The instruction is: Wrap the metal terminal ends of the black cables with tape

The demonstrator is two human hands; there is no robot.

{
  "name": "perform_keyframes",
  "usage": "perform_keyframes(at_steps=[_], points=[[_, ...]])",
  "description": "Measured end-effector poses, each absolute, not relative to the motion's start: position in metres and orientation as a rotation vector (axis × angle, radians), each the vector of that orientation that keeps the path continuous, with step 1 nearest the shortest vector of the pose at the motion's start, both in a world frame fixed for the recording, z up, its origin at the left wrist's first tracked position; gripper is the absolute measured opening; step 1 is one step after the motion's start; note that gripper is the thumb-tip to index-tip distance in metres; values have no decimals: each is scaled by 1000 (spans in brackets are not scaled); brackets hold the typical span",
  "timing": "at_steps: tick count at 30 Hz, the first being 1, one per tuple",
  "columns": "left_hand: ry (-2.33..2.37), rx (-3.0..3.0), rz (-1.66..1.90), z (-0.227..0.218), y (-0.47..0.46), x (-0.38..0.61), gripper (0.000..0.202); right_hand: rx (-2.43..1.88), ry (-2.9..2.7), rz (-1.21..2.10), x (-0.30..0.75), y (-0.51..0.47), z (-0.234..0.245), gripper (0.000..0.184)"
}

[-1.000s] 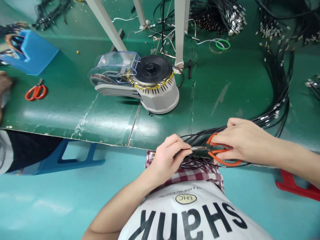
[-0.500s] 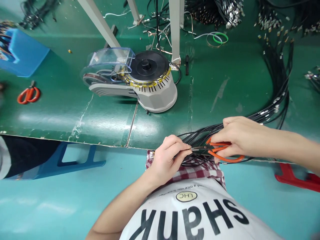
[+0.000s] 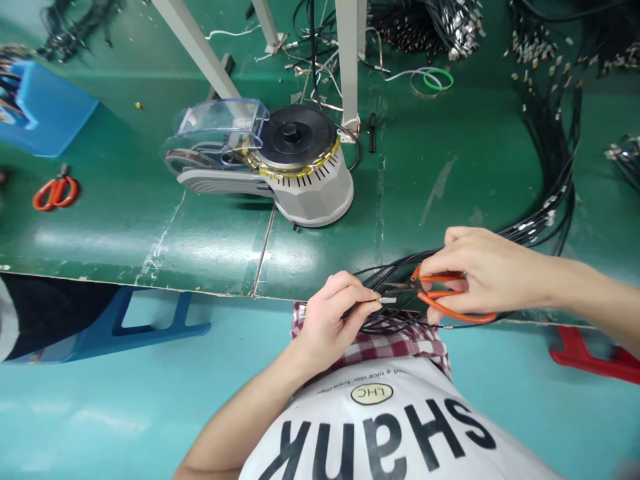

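From here, my left hand [image 3: 333, 320] pinches a black cable [image 3: 395, 321] and my right hand [image 3: 485, 280] grips orange snips [image 3: 450, 297] at the green worktop's [image 3: 400, 200] near edge. A tape dispenser [image 3: 310, 167] sits farther back; a blue stool [image 3: 150, 327] stands on the teal floor [image 3: 100, 413].

The table [image 3: 425, 200] top is glossy dark green, scuffed with pale marks near its front edge. Black cables [image 3: 557, 160] tipped with silver run along its right side, orange-handled scissors [image 3: 440, 297] sit at the front edge, and a matching orange pair [image 3: 56, 193] lies near the left edge. A bright blue plastic tray [image 3: 60, 113] fills the far left corner. The tape dispenser [image 3: 313, 207] is pale grey, its black reel [image 3: 293, 133] ringed in yellow. Below, a white T-shirt [image 3: 395, 427] carries black lettering under red-and-white checked cloth [image 3: 370, 340], above a teal floor [image 3: 100, 420]
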State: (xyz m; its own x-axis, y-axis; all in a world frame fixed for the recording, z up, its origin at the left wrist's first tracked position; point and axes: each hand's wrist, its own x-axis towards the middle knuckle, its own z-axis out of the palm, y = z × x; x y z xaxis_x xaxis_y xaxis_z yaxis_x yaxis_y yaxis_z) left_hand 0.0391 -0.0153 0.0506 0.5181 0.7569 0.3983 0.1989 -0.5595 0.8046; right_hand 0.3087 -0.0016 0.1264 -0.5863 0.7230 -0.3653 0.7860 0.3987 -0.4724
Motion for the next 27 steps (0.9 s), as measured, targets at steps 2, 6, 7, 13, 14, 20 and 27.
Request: perform_keyframes(at_steps=[2, 6, 7, 13, 14, 20, 27], points=[[774, 2040, 1001, 51, -15, 39, 11, 1339, 2612, -867, 308, -2, 128, 31], [771, 2046, 999, 52, -15, 40, 10, 1321, 2665, -790, 307, -4, 123, 31], [766, 2048, 998, 53, -15, 40, 9, 1320, 2666, -781, 307, -3, 122, 31], [769, 2042, 996, 53, -15, 40, 9, 1305, 2670, -729, 307, -1, 119, 31], [772, 2038, 996, 52, -15, 39, 9, 1299, 2672, -725, 306, -1, 119, 31], [772, 2039, 1012, 50, -16, 38, 10, 1294, 2650, -745, 305, 0, 118, 32], [768, 2035, 1050, 46, -18, 36, 13, 1234, 2647, -803, 301, 1, 115, 41]])
